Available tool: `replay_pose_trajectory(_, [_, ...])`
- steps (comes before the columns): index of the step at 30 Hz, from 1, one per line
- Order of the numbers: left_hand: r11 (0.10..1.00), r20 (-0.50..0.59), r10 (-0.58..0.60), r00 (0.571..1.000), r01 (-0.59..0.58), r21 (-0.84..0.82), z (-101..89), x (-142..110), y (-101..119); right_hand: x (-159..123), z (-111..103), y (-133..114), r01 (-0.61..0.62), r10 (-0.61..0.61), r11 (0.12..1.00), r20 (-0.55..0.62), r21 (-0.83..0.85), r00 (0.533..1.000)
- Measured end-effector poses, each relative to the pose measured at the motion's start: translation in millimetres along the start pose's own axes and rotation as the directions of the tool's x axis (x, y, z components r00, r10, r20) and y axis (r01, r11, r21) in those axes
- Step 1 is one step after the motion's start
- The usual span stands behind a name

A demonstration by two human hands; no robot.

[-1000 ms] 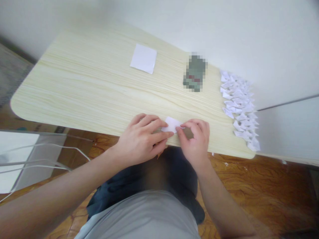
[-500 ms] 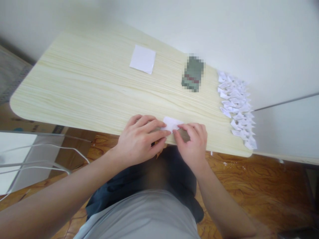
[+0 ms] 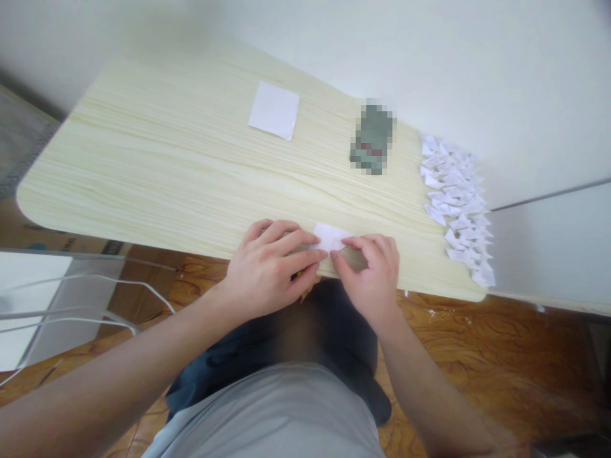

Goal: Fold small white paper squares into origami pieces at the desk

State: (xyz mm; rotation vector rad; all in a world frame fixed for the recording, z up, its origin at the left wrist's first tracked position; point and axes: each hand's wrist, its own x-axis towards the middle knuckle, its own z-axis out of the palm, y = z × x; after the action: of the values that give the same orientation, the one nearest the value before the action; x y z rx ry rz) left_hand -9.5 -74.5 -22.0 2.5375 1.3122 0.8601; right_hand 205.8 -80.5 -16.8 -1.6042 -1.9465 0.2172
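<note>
A small white folded paper [image 3: 331, 236] lies at the table's front edge, between my two hands. My left hand [image 3: 272, 267], palm down, grips its left side, fingertips pressed on the sheet and thumb tucked below. On the other side, my right hand [image 3: 370, 273] has its thumb and forefinger closed at the right corner and near edge. The fingers cover part of the paper, so its folds are hard to make out. Farther back on the pale wooden table [image 3: 157, 159] lies a flat white paper square [image 3: 275, 111].
Rows of several small folded white paper pieces [image 3: 458, 197] line the table's right end. A pixelated greenish object [image 3: 373, 138] lies near the wall [image 3: 477, 70]. White cables [image 3: 105, 280] run at the lower left, and paper scraps [image 3: 443, 313] dot the wooden floor.
The hands and the folded paper hold nearly the same places. The view has shifted very slightly, moving the table's right end a little to the right.
</note>
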Motion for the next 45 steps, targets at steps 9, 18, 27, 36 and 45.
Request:
replay_pose_trajectory(9, [1.000,-0.001,0.018,1.000,-0.018,0.003,-0.1,-1,-1,8,-2,7,-0.024,0.023,0.998,0.005,0.058,1.000])
replay_pose_trajectory(18, [0.999,0.014,0.050,0.999,-0.050,0.016,-1.1,-4,0,6,4,9,-0.007,0.012,0.998,-0.086,0.065,0.996])
replay_pose_trajectory(27, [0.999,0.039,0.001,0.999,0.001,-0.040,-2.4,-14,10,-4,-3,-2,0.116,-0.121,0.991,0.067,0.069,0.990])
replay_pose_trajectory(36, [0.991,0.028,-0.007,1.000,0.010,-0.137,-10.4,-8,7,-2,-4,1,0.150,-0.161,0.983,0.094,0.109,0.983])
replay_pose_trajectory(45, [0.996,0.055,-0.016,0.998,0.020,-0.089,-10.5,-3,0,-4,-5,1,0.158,-0.168,0.984,0.123,0.084,0.978])
